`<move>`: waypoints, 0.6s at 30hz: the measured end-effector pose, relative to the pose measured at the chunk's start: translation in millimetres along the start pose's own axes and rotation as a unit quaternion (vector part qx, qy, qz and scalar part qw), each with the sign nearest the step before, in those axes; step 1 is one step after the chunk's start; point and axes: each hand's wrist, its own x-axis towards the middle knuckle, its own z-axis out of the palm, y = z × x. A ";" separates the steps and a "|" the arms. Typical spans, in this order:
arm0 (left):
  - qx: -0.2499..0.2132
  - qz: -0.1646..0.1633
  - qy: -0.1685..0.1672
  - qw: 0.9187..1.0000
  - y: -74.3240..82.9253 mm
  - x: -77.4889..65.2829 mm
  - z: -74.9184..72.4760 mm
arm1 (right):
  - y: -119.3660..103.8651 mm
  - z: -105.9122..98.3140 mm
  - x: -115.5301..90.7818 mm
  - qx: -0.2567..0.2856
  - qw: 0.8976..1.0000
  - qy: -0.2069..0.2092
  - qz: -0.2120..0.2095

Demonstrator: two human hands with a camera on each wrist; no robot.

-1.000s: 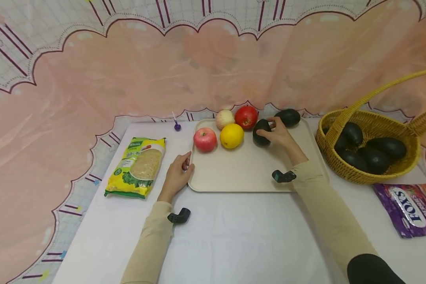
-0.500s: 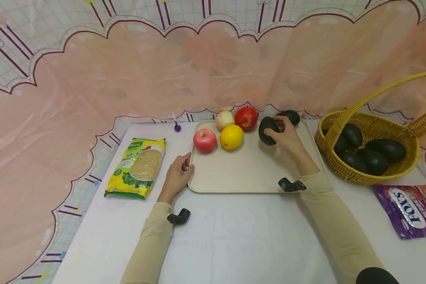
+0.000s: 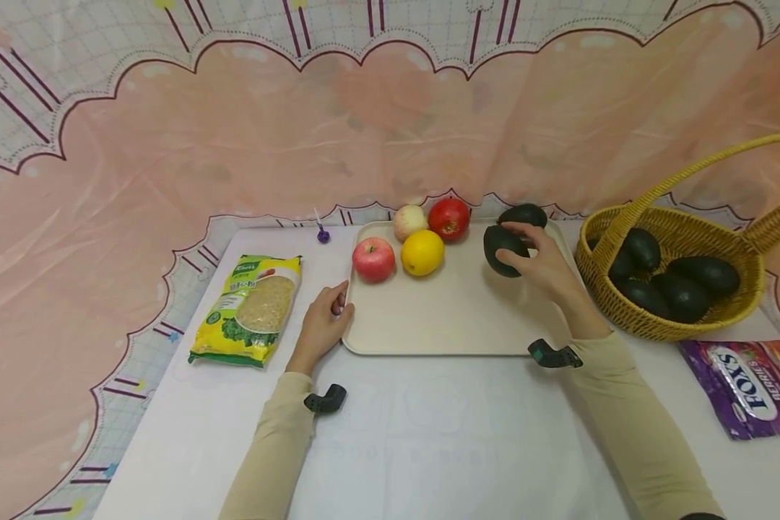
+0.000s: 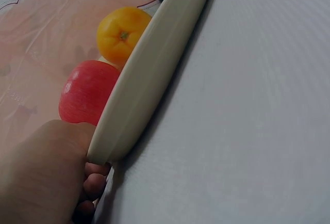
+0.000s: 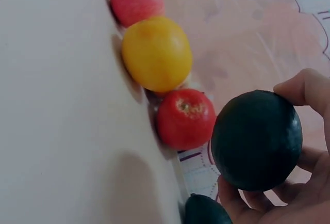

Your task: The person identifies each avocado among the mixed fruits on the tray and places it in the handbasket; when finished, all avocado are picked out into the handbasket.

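My right hand (image 3: 549, 269) holds a dark green avocado (image 3: 502, 254) above the beige tray (image 3: 429, 321), thumb on one side and fingers on the other, as the right wrist view shows. A second avocado (image 3: 526, 214) lies behind it at the tray's back right. My left hand (image 3: 323, 323) grips the tray's left edge; in the left wrist view the thumb is over the rim and curled fingers show below it. Near that hand sits a pink-red apple (image 3: 373, 260). Beside it are a yellow-orange fruit (image 3: 422, 253), a pale round fruit (image 3: 410, 222) and a red pomegranate-like fruit (image 3: 449, 219).
A yellow wicker basket (image 3: 676, 331) with several avocados stands right of the tray. In front of it lies a purple candy bag (image 3: 747, 388). On the left are a yellow-green food packet (image 3: 247, 312) and a purple lollipop (image 3: 323, 235). A patterned cloth hangs behind the table.
My right hand has lifted the avocado off the tray and moved it right and slightly toward me. My left hand has stayed at the tray's edge.
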 end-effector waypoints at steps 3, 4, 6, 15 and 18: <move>0.001 -0.001 -0.001 1.000 0.7 -0.4 -0.2 | -1.9 -4.2 -5.4 -0.015 1.000 -0.004 0.000; 0.002 -0.001 0.000 1.000 1.0 -0.4 0.0 | -2.6 -5.6 -7.2 -0.018 1.000 -0.004 0.001; 0.004 -0.001 0.000 1.000 1.3 -0.5 0.3 | -3.4 -8.4 -10.4 -0.020 1.000 -0.004 0.000; 0.002 0.002 0.000 1.000 2.3 -0.9 -0.1 | 1.5 -19.9 -22.8 -0.009 1.000 0.009 -0.001; 0.002 0.003 0.002 1.000 1.4 -0.8 -1.2 | 1.8 -22.8 -24.3 -0.007 1.000 0.007 -0.010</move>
